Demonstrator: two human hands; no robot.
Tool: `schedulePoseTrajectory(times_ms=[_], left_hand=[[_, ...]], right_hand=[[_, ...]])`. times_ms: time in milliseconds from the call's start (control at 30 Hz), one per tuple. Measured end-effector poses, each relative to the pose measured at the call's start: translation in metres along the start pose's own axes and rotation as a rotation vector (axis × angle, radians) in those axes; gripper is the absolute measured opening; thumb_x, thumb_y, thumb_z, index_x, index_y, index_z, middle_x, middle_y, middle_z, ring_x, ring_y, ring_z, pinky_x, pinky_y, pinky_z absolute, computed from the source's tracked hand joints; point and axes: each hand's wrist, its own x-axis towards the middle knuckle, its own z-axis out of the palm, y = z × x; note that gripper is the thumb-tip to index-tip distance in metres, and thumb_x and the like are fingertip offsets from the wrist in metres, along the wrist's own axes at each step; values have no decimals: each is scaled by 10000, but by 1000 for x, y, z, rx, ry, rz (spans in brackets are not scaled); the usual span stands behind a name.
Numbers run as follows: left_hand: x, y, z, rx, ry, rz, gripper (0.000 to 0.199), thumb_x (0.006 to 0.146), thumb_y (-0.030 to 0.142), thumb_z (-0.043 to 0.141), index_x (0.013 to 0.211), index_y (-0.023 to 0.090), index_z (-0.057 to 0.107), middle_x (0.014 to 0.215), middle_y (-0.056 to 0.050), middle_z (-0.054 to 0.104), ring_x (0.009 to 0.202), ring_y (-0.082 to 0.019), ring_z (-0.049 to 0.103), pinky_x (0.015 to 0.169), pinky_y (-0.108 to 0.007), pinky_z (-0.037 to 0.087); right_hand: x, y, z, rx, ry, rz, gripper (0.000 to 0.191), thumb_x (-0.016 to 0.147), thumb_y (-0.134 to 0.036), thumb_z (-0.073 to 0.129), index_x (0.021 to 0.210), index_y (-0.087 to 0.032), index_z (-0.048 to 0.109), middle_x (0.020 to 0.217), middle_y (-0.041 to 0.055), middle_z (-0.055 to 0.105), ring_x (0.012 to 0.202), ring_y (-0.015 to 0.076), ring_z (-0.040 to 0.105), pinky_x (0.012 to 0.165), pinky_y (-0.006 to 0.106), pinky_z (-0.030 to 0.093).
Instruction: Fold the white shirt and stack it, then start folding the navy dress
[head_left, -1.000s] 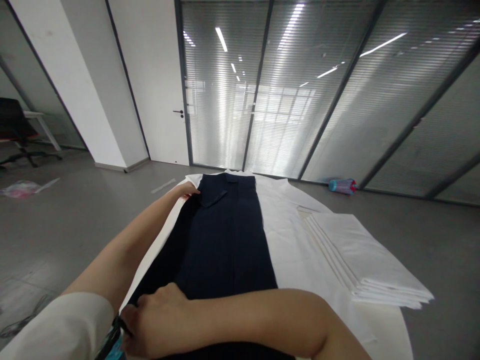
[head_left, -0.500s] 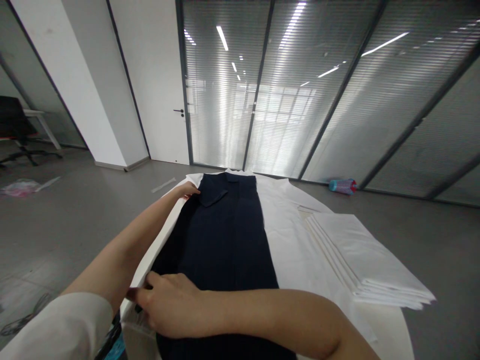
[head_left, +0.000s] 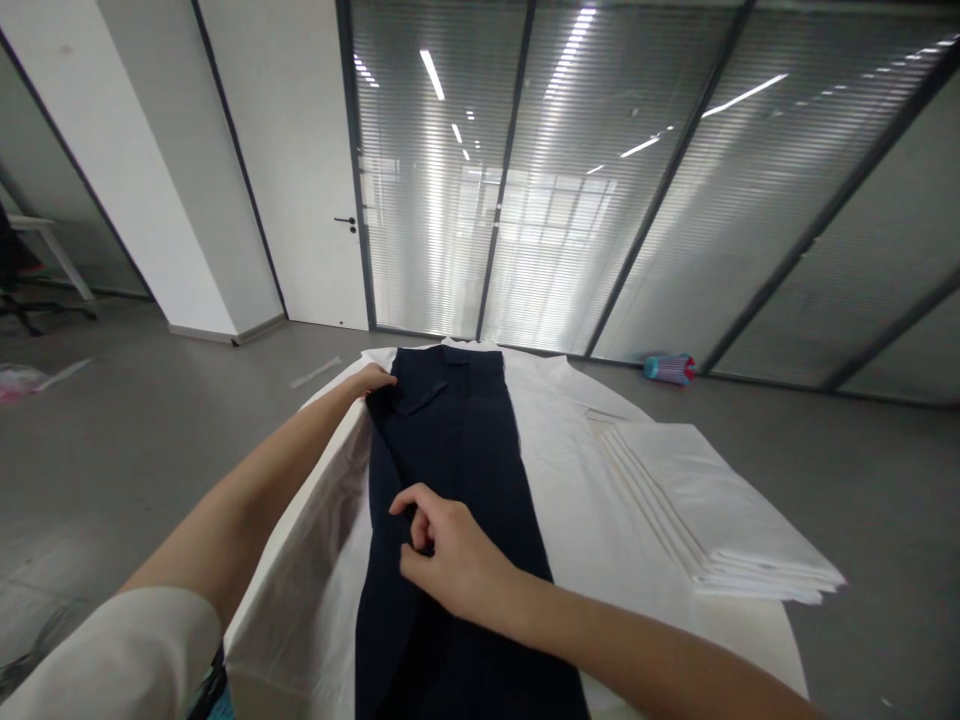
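A long dark navy garment [head_left: 487, 480] lies lengthwise over white cloth [head_left: 570, 490] on a table. At its far left corner my left hand [head_left: 377, 378] pinches the edge. My right hand [head_left: 454, 560] is over the garment's middle, fingers curled at the edge of its folded-in left side; the fingertips partly hide the fabric there. Left of the garment, the white cloth slopes along the table side. Near the far end lies a small navy flap [head_left: 424, 398].
A stack of folded white cloth [head_left: 720, 500] rests on the table's right side. On the floor beyond lies a blue and red bundle [head_left: 670, 369]. A door [head_left: 315, 200] and glass partitions [head_left: 555, 230] stand behind the table. At the far left are a chair and a desk.
My right hand has moved right and away from me, bringing the garment's left edge inward and uncovering white cloth. My left hand stays at the far corner. The view has shifted slightly.
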Motion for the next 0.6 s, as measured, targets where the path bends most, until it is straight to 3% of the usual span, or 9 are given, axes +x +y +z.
schedulePoseTrajectory(times_ms=[133,267,433,600], left_hand=[[13,16,10,-41,12,-29,297,681,358,800,800,123,663,575,-35,600,537,-169,613,480,-233,443],[25,36,21,-65,54,-6,256,702,312,784,819,120,662,582,-28,608,499,-142,584,470,-224,431],[40,56,34,-26,121,63,211,746,236,700,895,88,685,598,-42,625,544,-160,607,499,-228,459],[56,77,46,89,208,182,213,753,274,683,881,108,719,741,-93,694,815,-249,690,673,-257,521]], right_hand=[[-34,10,-20,31,19,154,481,780,-51,566,1231,-212,615,617,-91,466,571,82,471,599,199,363],[-62,23,-17,42,42,210,285,856,-126,544,1047,-232,727,711,-34,581,630,91,518,595,197,370],[-72,50,-9,110,-126,68,237,815,-104,589,933,-193,774,807,8,645,648,85,553,600,180,413],[-67,72,-5,163,-271,-56,157,900,-299,663,984,-245,784,796,1,630,685,99,592,657,188,480]])
